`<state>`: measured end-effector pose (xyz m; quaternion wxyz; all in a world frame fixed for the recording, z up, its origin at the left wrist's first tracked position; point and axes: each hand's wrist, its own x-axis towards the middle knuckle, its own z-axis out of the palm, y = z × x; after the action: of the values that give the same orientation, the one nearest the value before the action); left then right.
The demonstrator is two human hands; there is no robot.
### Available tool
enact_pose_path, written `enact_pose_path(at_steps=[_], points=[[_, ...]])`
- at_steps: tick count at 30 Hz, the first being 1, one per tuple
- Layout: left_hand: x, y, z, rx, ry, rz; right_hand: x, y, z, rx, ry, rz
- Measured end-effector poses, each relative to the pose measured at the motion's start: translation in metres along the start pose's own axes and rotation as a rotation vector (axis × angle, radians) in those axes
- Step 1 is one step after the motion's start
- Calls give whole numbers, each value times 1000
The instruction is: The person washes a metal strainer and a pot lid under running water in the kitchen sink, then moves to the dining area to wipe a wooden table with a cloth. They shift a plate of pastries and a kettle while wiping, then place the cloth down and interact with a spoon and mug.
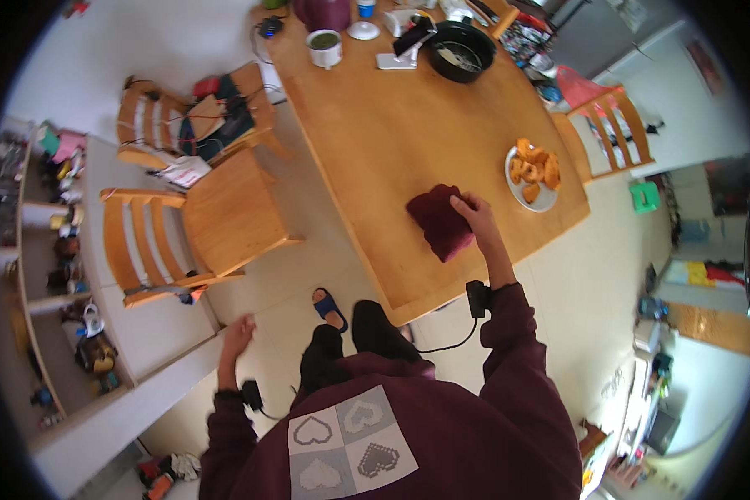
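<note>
On the near part of the wooden table [375, 181] lies a folded dark red cloth [439, 220]. Its right edge is under my right hand [477, 217], which grips it with the thumb on top and the other fingers partly hidden. To the right of that hand stands a white plate [542, 202] with several orange-brown pieces of food [533, 167]. My left hand [239, 334] hangs at my side above the floor, away from the table. It looks small and slightly blurred, its fingers seem bent, and nothing shows in it.
At the table's far end are a black pan [462, 53], a white cup [325, 50] with green contents, and a white lid [364, 30]. Wooden chairs [237, 215] stand left, another [619, 131] right. A cable [453, 345] hangs from my right wrist device [477, 300].
</note>
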<state>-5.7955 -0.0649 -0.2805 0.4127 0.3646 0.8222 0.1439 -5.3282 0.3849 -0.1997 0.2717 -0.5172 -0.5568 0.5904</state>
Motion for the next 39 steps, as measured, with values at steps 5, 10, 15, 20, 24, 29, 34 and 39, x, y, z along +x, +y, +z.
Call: enact_pose_path(at_steps=[5, 10, 15, 20, 24, 29, 34, 39], points=[[129, 282, -47, -57, -247, 751, -28, -76, -4, -434, 113, -150], [126, 510, 2, 121, -209, 1362, -56, -130, -6, -395, 69, -278], [139, 570, -3, 170, -467, 1197, -76, -164, -15, -417, 302, -374], [133, 568, -25, 111, -431, 1561, -102, -156, -15, -419, 230, -105], [122, 578, -32, 9, -723, 1318, -102, -119, -7, -675, 178, -42], [133, 594, -46, -177, -792, 1445, -126, -84, 12, -675, 421, 4], [153, 630, -95, -255, -750, 1569, -170, -119, 12, 195, 476, 66], [147, 662, -136, -161, -533, 1839, -183, -186, 12, -48, 955, -99]])
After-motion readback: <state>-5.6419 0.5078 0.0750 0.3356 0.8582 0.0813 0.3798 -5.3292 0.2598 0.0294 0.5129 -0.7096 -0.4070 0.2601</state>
